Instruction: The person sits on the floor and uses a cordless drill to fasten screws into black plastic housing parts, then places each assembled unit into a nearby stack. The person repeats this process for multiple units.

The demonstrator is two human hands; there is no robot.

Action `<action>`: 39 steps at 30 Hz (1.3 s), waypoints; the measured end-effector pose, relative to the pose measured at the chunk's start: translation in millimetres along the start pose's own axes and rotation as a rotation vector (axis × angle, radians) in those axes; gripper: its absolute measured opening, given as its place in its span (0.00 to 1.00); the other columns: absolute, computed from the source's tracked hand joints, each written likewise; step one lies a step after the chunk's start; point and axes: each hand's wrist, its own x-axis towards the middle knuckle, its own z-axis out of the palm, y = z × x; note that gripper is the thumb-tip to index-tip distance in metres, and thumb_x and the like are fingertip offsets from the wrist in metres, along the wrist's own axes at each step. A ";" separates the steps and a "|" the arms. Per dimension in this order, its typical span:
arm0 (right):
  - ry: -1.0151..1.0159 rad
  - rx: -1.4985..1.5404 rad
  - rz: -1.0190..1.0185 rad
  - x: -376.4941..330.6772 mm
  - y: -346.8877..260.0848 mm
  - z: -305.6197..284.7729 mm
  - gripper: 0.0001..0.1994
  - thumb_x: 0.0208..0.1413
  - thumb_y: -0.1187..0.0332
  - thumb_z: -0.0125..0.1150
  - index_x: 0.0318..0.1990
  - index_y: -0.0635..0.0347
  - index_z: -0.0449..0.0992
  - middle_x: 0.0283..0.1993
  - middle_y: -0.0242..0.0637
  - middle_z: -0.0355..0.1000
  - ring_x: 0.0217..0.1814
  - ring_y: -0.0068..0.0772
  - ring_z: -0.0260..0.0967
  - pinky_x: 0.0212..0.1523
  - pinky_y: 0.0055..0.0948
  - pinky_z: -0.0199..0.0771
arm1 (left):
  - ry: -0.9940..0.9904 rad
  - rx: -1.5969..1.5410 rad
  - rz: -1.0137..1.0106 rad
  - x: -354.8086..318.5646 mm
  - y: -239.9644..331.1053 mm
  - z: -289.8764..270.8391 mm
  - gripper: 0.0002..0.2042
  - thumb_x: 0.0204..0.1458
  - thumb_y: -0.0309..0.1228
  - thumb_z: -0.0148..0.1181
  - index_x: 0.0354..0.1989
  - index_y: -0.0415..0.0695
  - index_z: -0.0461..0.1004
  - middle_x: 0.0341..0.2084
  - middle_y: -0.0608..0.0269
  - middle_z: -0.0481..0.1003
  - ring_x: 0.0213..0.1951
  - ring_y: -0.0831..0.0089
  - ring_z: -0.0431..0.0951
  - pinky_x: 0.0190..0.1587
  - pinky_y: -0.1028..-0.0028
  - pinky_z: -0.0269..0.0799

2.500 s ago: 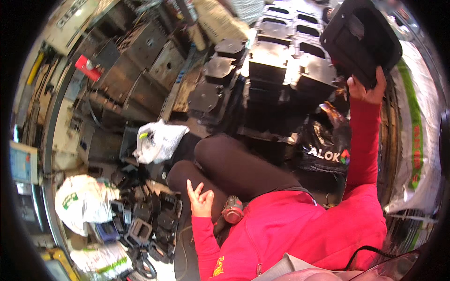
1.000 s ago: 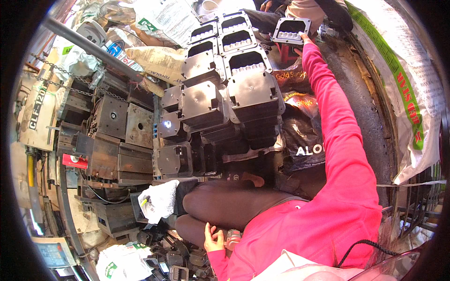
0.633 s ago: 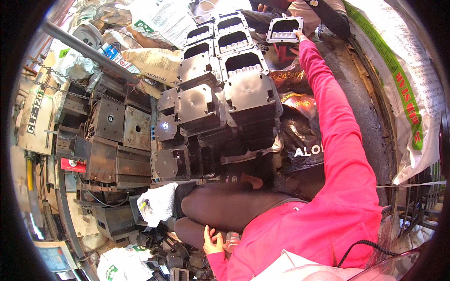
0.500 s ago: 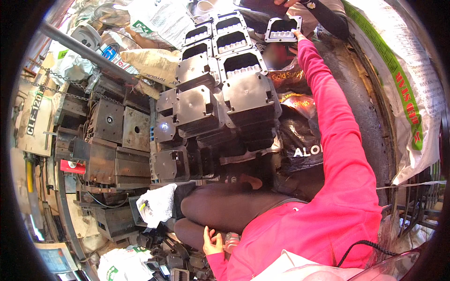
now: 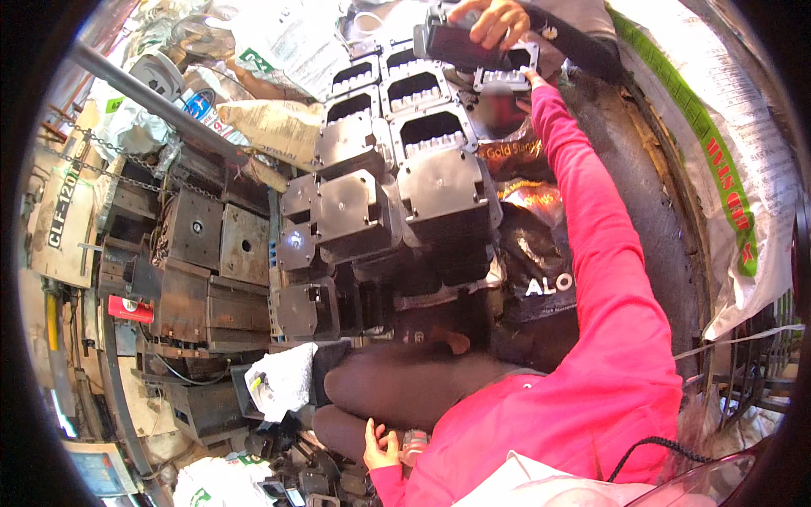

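Note:
My right arm in a pink sleeve stretches far ahead. My right hand (image 5: 530,84) is closed on the rim of an open black plastic box (image 5: 507,76), beyond the right side of the stack. Another person's hand (image 5: 494,24) holds a second black box (image 5: 456,40), which partly covers mine. My left hand (image 5: 382,443) rests by my thigh, holding nothing visible, its fingers loosely apart. Close beside it lies a small red and grey object (image 5: 414,446) whose kind I cannot make out.
Several black plastic boxes (image 5: 448,190) are stacked ahead, some with openings upward. Metal blocks (image 5: 190,228) fill the left, below a grey pipe (image 5: 160,101). A black bag (image 5: 541,253) stands right of the stack; a large white sack (image 5: 735,194) lines the far right.
The other person's hand has come further into view with a black box, now over the one I hold. My right hand and its box have shifted slightly left and nearer. My left hand stays put.

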 end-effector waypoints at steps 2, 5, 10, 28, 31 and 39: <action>0.042 -0.010 0.004 -7.0 -3.8 -1.7 0.27 0.43 0.49 0.70 0.45 0.59 0.75 0.46 0.38 0.71 0.46 0.41 0.70 0.41 0.40 0.79 | 0.000 0.009 -0.047 1.0 0.3 0.3 0.31 0.47 0.25 0.63 0.63 0.43 0.61 0.43 0.53 0.77 0.33 0.75 0.79 0.39 0.75 0.75; 0.016 0.057 -0.036 -11.4 -7.0 -3.5 0.26 0.42 0.51 0.72 0.43 0.60 0.75 0.43 0.37 0.72 0.43 0.38 0.71 0.38 0.39 0.80 | 0.004 0.024 -0.018 1.4 2.9 0.5 0.31 0.47 0.25 0.63 0.62 0.43 0.62 0.43 0.53 0.77 0.32 0.75 0.79 0.39 0.74 0.75; 0.062 -0.014 0.056 -0.1 -7.5 -3.1 0.24 0.44 0.51 0.70 0.43 0.60 0.74 0.43 0.37 0.73 0.42 0.36 0.72 0.37 0.37 0.80 | 0.014 0.055 0.004 -0.8 5.7 0.8 0.30 0.47 0.24 0.63 0.62 0.42 0.62 0.43 0.52 0.77 0.32 0.74 0.79 0.39 0.74 0.75; 0.047 0.020 0.025 13.0 -5.0 -2.2 0.25 0.45 0.50 0.69 0.44 0.59 0.75 0.43 0.38 0.73 0.44 0.38 0.72 0.36 0.40 0.80 | 0.006 0.009 0.072 3.5 -18.8 2.2 0.30 0.49 0.26 0.64 0.62 0.42 0.62 0.44 0.50 0.75 0.32 0.76 0.78 0.37 0.76 0.75; 0.039 0.012 0.034 17.3 -4.1 0.2 0.25 0.45 0.48 0.69 0.44 0.57 0.76 0.43 0.38 0.73 0.44 0.37 0.71 0.36 0.40 0.80 | 0.010 0.002 0.068 3.5 -19.2 2.2 0.30 0.49 0.26 0.64 0.62 0.42 0.63 0.44 0.50 0.76 0.32 0.77 0.77 0.36 0.76 0.75; 0.054 0.057 0.067 8.8 -11.6 8.2 0.22 0.45 0.49 0.69 0.43 0.53 0.76 0.43 0.36 0.72 0.45 0.36 0.70 0.37 0.42 0.80 | 0.015 0.038 0.033 3.8 -14.1 1.3 0.29 0.49 0.27 0.64 0.61 0.42 0.63 0.42 0.54 0.77 0.31 0.78 0.78 0.36 0.77 0.75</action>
